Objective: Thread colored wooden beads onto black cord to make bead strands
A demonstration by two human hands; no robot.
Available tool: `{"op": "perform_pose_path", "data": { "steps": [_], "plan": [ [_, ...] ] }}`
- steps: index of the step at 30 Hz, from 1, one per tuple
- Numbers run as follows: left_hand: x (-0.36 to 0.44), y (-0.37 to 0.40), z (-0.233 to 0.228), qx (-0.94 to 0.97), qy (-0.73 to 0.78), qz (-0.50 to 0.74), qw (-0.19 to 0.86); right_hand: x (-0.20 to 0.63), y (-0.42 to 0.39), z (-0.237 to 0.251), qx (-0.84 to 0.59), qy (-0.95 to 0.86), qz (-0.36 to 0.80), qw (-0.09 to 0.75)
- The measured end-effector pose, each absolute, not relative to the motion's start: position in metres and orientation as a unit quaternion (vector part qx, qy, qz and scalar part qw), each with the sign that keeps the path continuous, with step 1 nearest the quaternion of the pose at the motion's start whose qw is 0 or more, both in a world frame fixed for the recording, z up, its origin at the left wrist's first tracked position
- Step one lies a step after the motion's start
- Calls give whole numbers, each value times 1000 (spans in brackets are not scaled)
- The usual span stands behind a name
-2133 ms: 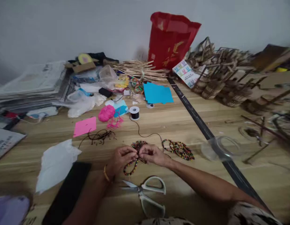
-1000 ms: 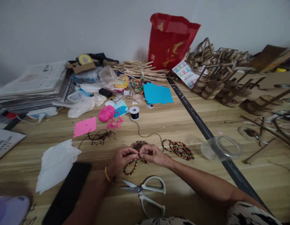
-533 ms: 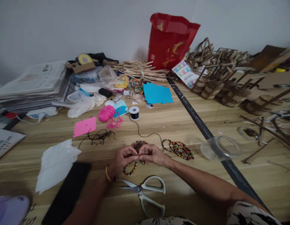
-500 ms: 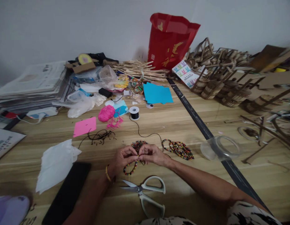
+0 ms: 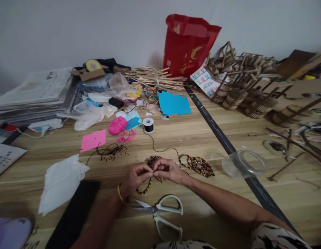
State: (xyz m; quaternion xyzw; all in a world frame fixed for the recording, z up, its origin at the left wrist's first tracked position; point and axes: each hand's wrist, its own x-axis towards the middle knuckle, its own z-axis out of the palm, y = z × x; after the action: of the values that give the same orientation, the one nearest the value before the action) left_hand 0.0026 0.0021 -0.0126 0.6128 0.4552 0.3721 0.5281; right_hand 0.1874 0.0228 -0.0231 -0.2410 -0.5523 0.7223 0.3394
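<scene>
My left hand [image 5: 135, 175] and my right hand [image 5: 167, 170] meet fingertip to fingertip over the wooden table [image 5: 196, 138], both pinching a string of multicoloured beads [image 5: 144, 186] that hangs in a loop below them. A thin black cord [image 5: 162, 149] runs from my right hand to a small spool [image 5: 149, 124]. A pile of bead loops [image 5: 198, 164] lies right of my right hand, and another bead cluster [image 5: 151, 160] sits just behind my fingers. White-handled scissors [image 5: 162, 214] lie near my wrists.
A clear round lid [image 5: 243, 164] rests on a black strip [image 5: 222, 138]. Pink paper [image 5: 93, 140], pink yarn [image 5: 117, 125], blue paper [image 5: 173, 103], white tissue [image 5: 60, 181], a black slab [image 5: 72, 214], a red bag [image 5: 188, 45], wooden sticks [image 5: 155, 77], newspapers [image 5: 36, 91] and woven baskets [image 5: 243, 93] crowd the table.
My hands stay together on the bead string with only small finger shifts. The view drifts slightly; nothing on the table has moved.
</scene>
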Motion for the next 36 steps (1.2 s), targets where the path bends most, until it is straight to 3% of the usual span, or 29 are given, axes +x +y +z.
{"op": "perform_pose_path", "data": {
  "steps": [25,36],
  "plan": [
    [2,2,-4,548,493,411,536,189,23,-15,-245,-599,695,313],
    [-1,4,-7,507,479,488,525,188,23,-18,-255,-602,690,311]
  ]
}}
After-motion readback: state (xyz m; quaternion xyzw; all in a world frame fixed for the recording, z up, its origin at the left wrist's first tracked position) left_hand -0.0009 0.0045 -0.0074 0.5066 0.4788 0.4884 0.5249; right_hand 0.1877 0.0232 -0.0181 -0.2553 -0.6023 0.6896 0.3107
